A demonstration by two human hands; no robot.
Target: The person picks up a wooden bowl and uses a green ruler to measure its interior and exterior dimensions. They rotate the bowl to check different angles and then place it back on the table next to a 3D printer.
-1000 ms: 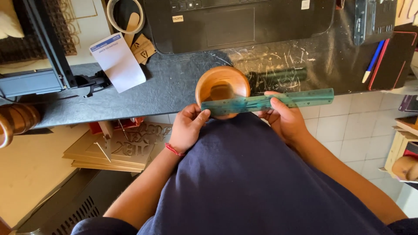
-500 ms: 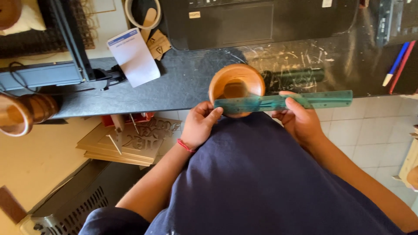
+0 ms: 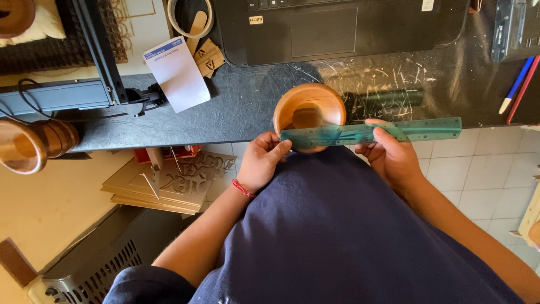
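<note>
My left grip (image 3: 263,163) and right grip (image 3: 391,155) pinch the green ruler (image 3: 371,133) flat across the wooden bowl (image 3: 309,110), at the tabletop (image 3: 225,112) edge.

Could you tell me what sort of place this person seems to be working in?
Probably a small craft or woodworking workshop. The hands hold a green ruler across a turned wooden bowl at a scratched dark worktop, laser-cut wooden panels are stacked below, and a laptop sits behind.

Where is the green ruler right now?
In the head view, the green ruler lies across the wooden bowl at the dark counter's edge, held by both hands.
</note>
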